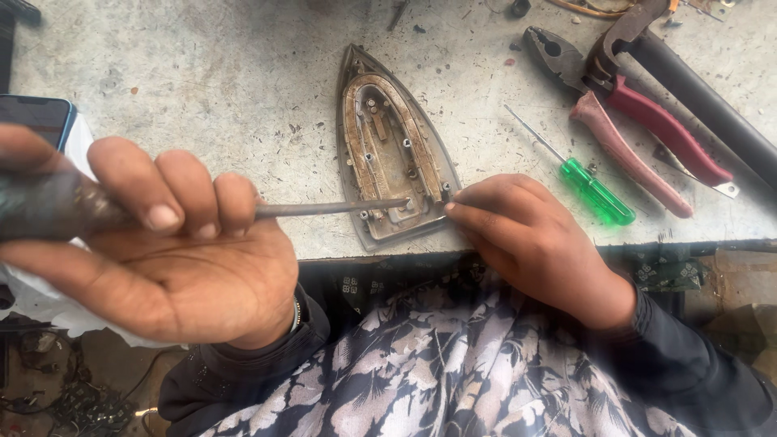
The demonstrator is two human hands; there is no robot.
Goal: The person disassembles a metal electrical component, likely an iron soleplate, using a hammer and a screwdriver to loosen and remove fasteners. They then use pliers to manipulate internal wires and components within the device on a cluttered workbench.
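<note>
1. Two bare hands worked over a worn grey table (202,89), seen from above by the person's own head camera.
2. The left hand (162,251) was closed around the dark handle of a large screwdriver (324,208), fingers wrapped over it and the palm turned upward.
3. The screwdriver's metal shaft ran level to the right, its tip resting at the wide rear end of an iron soleplate (388,154).
4. The iron soleplate lay flat near the table's front edge, pointed nose away from the person, with its rusty inner channels and small screws facing up.
5. The right hand (526,235) rested at the soleplate's rear right corner, fingers pressed together, their tips touching the plate's edge; I could not tell whether they pinched anything.
6. A small green-handled screwdriver (587,186) lay just to the right of that hand.
7. Red-handled pliers (639,137) lay further right, jaws toward the table's far side, beside a dark pipe-like bar (704,101).
8. A phone (36,117) with a blue rim sat at the table's left edge.
9. Dark sleeves and a floral-patterned garment (453,372) filled the lower part of the view.
</note>
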